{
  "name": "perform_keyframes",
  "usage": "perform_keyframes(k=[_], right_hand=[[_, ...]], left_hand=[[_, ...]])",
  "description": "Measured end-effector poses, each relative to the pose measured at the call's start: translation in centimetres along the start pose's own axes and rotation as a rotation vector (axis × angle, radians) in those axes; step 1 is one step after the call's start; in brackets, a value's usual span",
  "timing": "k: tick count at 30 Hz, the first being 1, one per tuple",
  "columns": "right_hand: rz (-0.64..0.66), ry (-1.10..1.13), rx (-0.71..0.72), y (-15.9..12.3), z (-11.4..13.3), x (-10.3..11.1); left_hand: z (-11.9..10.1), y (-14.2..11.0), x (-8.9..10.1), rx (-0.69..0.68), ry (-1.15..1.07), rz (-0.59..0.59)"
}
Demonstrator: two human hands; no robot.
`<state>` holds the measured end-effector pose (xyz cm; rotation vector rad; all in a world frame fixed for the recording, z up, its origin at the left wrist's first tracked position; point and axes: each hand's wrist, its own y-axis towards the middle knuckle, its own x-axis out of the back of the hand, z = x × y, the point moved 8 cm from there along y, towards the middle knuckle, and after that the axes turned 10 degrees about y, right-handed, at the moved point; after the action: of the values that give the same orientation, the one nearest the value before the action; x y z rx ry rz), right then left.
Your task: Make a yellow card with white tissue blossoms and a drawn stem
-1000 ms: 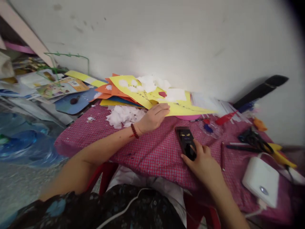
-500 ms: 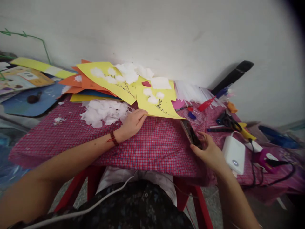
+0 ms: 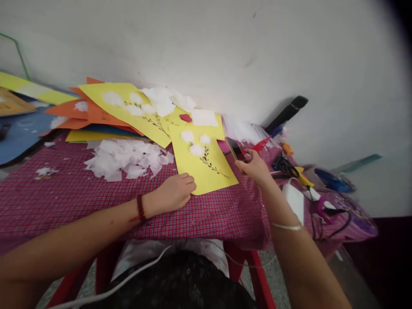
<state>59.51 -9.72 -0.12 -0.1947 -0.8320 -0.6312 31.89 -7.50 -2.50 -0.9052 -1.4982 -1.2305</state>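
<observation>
My left hand (image 3: 175,194) is closed at the near left corner of a yellow sheet of paper (image 3: 215,182), its fingers together over the edge. White fluffy tufts (image 3: 197,149) and a dark stem with small leaves decorate that sheet. In my right hand (image 3: 255,167) is a phone (image 3: 235,149), gripped by its near end and tilted beside the sheet's right edge. A second yellow sheet (image 3: 120,101) with similar white tufts lies behind to the left. White paper scraps (image 3: 125,159) are heaped left of the near sheet.
Orange sheets (image 3: 99,112) are stacked at the left. Along the wall lie crumpled white paper (image 3: 165,101), a small red piece (image 3: 186,117) and white strips (image 3: 243,131). Scissors (image 3: 285,165), a white power bank (image 3: 293,201) and cables stand at the right of the checked tablecloth (image 3: 180,225).
The near yellow sheet has come closer to me with my left hand at its corner. My right hand has carried the phone forward, beside the sheet. The view has turned rightward.
</observation>
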Motion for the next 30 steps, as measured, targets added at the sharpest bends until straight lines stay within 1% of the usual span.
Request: perform_keyframes(k=[4, 8, 11, 13, 15, 18, 20, 22, 25, 26, 28, 30], right_hand=[[0.016, -0.141, -0.059, 5.9, 1.5, -3.0], [0.015, -0.221, -0.089, 9.9, 3.0, -5.2], [-0.035, -0.202, -0.080, 11.8, 3.8, -5.5], [-0.067, -0.171, -0.062, 12.5, 4.1, -5.1], [-0.084, -0.140, -0.041, 12.6, 4.0, -4.3], [-0.064, -0.082, -0.028, 11.3, 2.9, -2.8], [-0.014, -0.044, -0.041, 9.2, 1.5, -2.3], [0.037, -0.015, -0.068, 6.1, -0.3, -2.4], [0.114, 0.003, -0.066, 0.6, -2.1, -3.3], [0.143, -0.005, -0.014, -1.2, -2.1, -3.8], [0.147, -0.024, 0.100, -4.0, -1.7, -4.0], [0.103, -0.059, 0.168, -5.6, -1.5, -2.9]], left_hand=[[-0.3, 0.1, 0.0, -0.025, 0.037, 0.049], [-0.3, 0.2, 0.1, -0.024, 0.031, 0.053], [-0.2, 0.2, 0.0, -0.025, 0.016, 0.037], [-0.1, 0.2, 0.0, -0.021, 0.010, 0.031], [-0.1, 0.3, 0.0, -0.016, 0.011, 0.043], [-0.1, 0.3, 0.2, -0.013, 0.011, 0.079], [0.1, 0.3, 0.5, -0.004, 0.014, 0.101], [0.4, 0.2, 0.6, 0.004, 0.025, 0.125], [1.2, 0.1, 0.4, 0.008, 0.051, 0.166], [1.5, 0.1, 0.2, 0.007, 0.057, 0.176], [1.9, 0.2, 0.0, 0.006, 0.059, 0.182], [2.0, 0.2, -0.1, 0.000, 0.052, 0.172]])
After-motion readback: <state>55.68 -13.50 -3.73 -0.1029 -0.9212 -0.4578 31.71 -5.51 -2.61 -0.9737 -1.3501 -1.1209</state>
